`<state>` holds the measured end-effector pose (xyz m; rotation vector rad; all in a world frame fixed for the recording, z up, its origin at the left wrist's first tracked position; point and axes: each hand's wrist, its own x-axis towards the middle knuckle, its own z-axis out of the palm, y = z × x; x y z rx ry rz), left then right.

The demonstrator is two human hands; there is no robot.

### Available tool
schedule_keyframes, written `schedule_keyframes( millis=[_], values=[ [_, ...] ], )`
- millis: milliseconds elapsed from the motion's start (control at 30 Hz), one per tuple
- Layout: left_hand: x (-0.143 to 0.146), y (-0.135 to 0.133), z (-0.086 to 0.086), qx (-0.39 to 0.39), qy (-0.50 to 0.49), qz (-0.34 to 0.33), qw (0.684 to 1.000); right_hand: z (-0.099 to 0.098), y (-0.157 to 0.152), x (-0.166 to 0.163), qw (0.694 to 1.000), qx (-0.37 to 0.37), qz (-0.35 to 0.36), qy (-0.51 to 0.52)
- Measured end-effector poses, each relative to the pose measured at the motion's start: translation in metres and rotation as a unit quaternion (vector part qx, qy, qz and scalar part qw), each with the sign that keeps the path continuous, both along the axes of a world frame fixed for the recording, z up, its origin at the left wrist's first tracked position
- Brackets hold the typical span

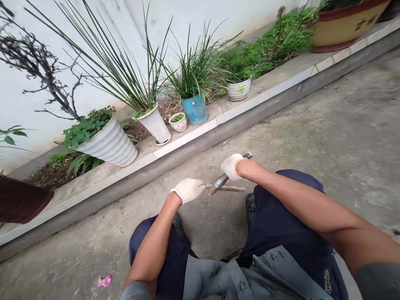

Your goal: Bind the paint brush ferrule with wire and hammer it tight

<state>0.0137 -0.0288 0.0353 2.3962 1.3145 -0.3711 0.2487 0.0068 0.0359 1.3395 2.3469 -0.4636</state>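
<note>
My left hand (187,190), in a white cotton work glove, is shut on a thin metal pin (202,185) whose tip points at a flat tan strip (226,188). The strip's material is hard to tell, and it lies low between my knees. My right hand (231,166), also gloved, grips a short hammer-like tool (222,181) with a silver-wrapped end. That end reaches down to the near end of the strip. The tool's far end sticks out past my glove. My dark trousers and grey jacket fill the bottom of the view.
A raised concrete kerb (187,137) runs diagonally beside me, bearing several potted plants, including a white ribbed pot (108,142) and a blue pot (195,110). A white wall stands behind them. Concrete ground surrounds me, with a small pink object (104,281) at lower left.
</note>
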Motion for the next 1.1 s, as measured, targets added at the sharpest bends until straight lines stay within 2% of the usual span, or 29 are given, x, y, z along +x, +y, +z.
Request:
schedule_keyframes(
  millis=[67, 167, 233, 333, 467, 567, 700, 867, 1000, 1100],
  values=[
    [0.007, 0.000, 0.007, -0.001, -0.006, -0.008, 1.000, 0.003, -0.004, 0.010, 0.999, -0.039, 0.033, 0.005],
    [0.014, -0.001, 0.007, -0.012, -0.049, 0.004, 0.999, 0.007, -0.012, 0.021, 0.984, -0.124, 0.065, 0.109],
    [0.016, -0.002, 0.003, -0.023, -0.090, 0.026, 0.995, 0.011, -0.016, 0.024, 0.973, -0.155, 0.070, 0.153],
    [0.017, -0.003, -0.003, -0.030, -0.127, 0.051, 0.990, 0.016, -0.016, 0.024, 0.968, -0.132, 0.054, 0.205],
    [0.014, -0.001, -0.009, -0.016, -0.170, 0.057, 0.984, 0.014, -0.003, 0.017, 0.947, -0.022, -0.046, 0.316],
    [0.012, -0.004, -0.016, -0.004, -0.182, 0.050, 0.982, 0.007, 0.008, 0.010, 0.945, 0.056, -0.119, 0.299],
    [0.010, -0.020, -0.034, 0.003, -0.158, 0.121, 0.980, -0.004, 0.014, 0.006, 0.952, 0.122, -0.165, 0.228],
    [0.013, -0.049, -0.065, 0.068, -0.114, 0.161, 0.978, -0.021, -0.003, 0.005, 0.974, 0.140, -0.147, 0.103],
    [0.020, -0.078, -0.095, 0.086, -0.124, 0.210, 0.966, -0.036, -0.028, 0.001, 0.977, 0.140, -0.142, 0.079],
    [0.024, -0.102, -0.113, 0.094, -0.116, 0.197, 0.969, -0.044, -0.049, -0.002, 0.976, 0.153, -0.142, 0.067]
  ],
)
